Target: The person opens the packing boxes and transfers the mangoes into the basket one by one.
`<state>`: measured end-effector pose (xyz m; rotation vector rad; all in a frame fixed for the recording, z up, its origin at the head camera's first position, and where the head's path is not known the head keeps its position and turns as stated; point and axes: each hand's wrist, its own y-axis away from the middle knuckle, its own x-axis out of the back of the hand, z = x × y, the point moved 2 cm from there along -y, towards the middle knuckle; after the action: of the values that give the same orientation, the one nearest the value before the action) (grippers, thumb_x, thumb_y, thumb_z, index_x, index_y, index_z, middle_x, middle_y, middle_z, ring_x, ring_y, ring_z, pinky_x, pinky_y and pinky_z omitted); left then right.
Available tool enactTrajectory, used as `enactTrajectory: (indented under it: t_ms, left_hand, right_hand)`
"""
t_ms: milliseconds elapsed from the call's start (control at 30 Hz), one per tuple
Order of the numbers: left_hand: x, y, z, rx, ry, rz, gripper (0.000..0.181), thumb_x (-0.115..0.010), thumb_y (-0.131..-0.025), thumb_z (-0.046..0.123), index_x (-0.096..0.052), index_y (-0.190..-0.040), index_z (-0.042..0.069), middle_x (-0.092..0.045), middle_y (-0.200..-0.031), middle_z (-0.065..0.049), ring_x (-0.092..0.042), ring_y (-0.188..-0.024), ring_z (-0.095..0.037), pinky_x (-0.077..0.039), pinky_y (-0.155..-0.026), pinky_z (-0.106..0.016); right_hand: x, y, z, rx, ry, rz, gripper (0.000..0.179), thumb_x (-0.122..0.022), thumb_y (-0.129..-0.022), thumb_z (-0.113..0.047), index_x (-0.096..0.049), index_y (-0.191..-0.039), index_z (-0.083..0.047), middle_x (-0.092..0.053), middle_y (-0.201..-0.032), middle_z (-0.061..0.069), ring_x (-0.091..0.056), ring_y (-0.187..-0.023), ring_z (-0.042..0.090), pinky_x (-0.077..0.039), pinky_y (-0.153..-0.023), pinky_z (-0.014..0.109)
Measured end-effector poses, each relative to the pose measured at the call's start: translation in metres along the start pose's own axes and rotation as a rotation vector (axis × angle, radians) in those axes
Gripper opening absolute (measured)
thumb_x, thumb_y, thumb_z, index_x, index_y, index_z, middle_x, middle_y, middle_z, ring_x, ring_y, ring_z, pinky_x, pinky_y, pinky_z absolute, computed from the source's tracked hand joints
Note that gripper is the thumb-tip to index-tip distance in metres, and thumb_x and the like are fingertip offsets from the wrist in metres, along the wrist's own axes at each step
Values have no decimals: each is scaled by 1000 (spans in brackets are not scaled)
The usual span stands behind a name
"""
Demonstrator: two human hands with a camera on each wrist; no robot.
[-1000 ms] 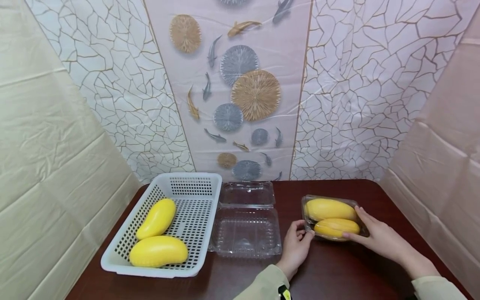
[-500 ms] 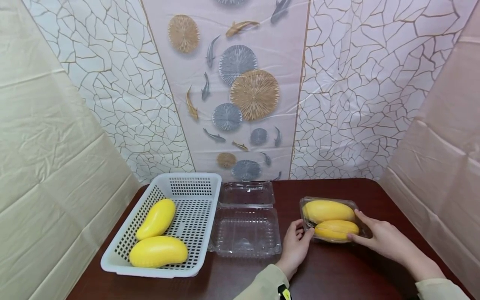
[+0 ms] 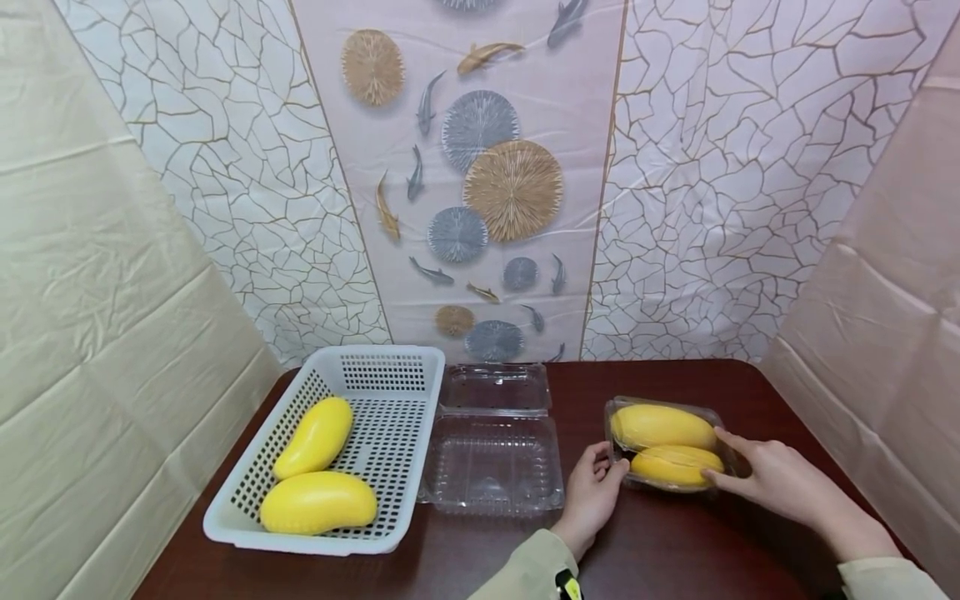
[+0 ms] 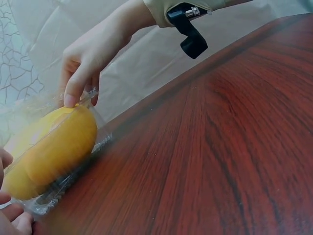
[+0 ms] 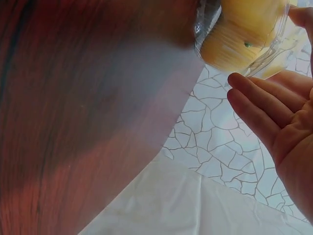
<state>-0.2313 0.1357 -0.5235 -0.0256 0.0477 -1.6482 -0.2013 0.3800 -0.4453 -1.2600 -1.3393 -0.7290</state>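
A closed clear plastic clamshell box [image 3: 622, 482] with two yellow mangoes [image 3: 663, 426] inside sits on the right side of the table. My left hand [image 3: 590, 493] holds its near left corner, the fingers curled and the thumb at the edge. On the opposite side my right hand [image 3: 780, 479] grips the right end between thumb and fingers. In the left wrist view the right thumb [image 4: 78, 88] presses on the box's upper edge. The right wrist view shows the right hand's fingers [image 5: 264, 105] extended along the box's side.
A white perforated basket [image 3: 415, 467] with two more mangoes [image 3: 318, 502] stands at the left. Beside it lies an open clear clamshell box [image 3: 491, 458], its lid folded back. The dark red table [image 3: 652, 550] meets fabric walls at the back and sides.
The box with the mangoes has shifted slightly toward me, and my right hand has moved down and right with it. My left hand stays almost in place.
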Motion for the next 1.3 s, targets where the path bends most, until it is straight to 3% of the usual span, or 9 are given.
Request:
enactTrajectory:
  t_ms: [133, 300, 500, 633, 800, 1000, 1167, 1300]
  left_hand:
    - [0, 0, -1, 15, 2, -6, 35, -72, -91, 20, -66, -124, 9, -66, -115, -3, -59, -108, -17, -47, -99, -35]
    - [0, -1, -2, 37, 5, -5, 35, -72, -91, 21, -66, -123, 10, -66, -116, -2, -59, -109, -17, -47, -99, -35]
    - [-1, -2, -3, 32, 7, -14, 34, -73, -91, 21, -66, -123, 12, -65, -116, -3, -59, -109, -17, -47, -99, -35]
    - [-2, -1, -2, 27, 12, -13, 33, -73, -90, 20, -66, -121, 13, -65, -116, -1, -60, -110, -17, -47, -100, -35]
    - [-3, 0, -1, 12, 31, -7, 35, -74, -88, 17, -65, -121, 11, -65, -116, -4, -60, -109, -18, -47, -100, -37]
    - [-3, 2, 0, 26, 54, -2, 39, -73, -86, 14, -65, -123, 9, -64, -117, -5, -59, -108, -19, -48, -99, -38]
    - [-1, 0, 0, 59, 43, -3, 38, -70, -89, 15, -65, -127, 11, -63, -121, -2, -59, -112, -20, -48, -100, -41]
    - [1, -1, 0, 74, 38, -11, 38, -70, -90, 16, -65, -128, 11, -63, -123, -2, -59, -114, -21, -47, -101, -43]
  right_hand:
    - [1, -1, 1, 15, 18, 5, 80, -80, -80, -52, -63, -126, 11, -69, -80, 10, -57, -65, 13, -53, -64, 44]
    - [2, -2, 1, 9, 26, -33, 79, -78, -82, -55, -64, -126, 9, -54, -64, -6, -48, -62, 9, -49, -59, 36]
    - [6, -6, 4, 35, 36, -53, 77, -78, -83, -54, -65, -125, 9, -59, -67, -7, -49, -62, 6, -49, -58, 34]
    - [10, -7, 3, 52, 37, -61, 74, -79, -82, -50, -65, -126, 8, -42, -57, -12, -41, -57, 4, -41, -54, 28]
    - [12, -9, 1, 47, 27, -74, 68, -81, -80, -41, -65, -125, 8, -34, -56, -13, -36, -52, 2, -34, -52, 25]
    - [20, -10, 3, 17, -14, -97, 62, -79, -80, -35, -66, -125, 7, -40, -60, -12, -37, -55, 2, -34, -53, 24]
    - [39, -10, 10, 15, -37, -9, 49, -81, -83, -31, -71, -123, -5, -61, -75, -10, -47, -65, 2, -44, -60, 29]
    - [43, -10, 15, 16, -70, 59, 50, -81, -85, -35, -70, -126, -8, -72, -90, -6, -61, -76, 3, -53, -69, 34]
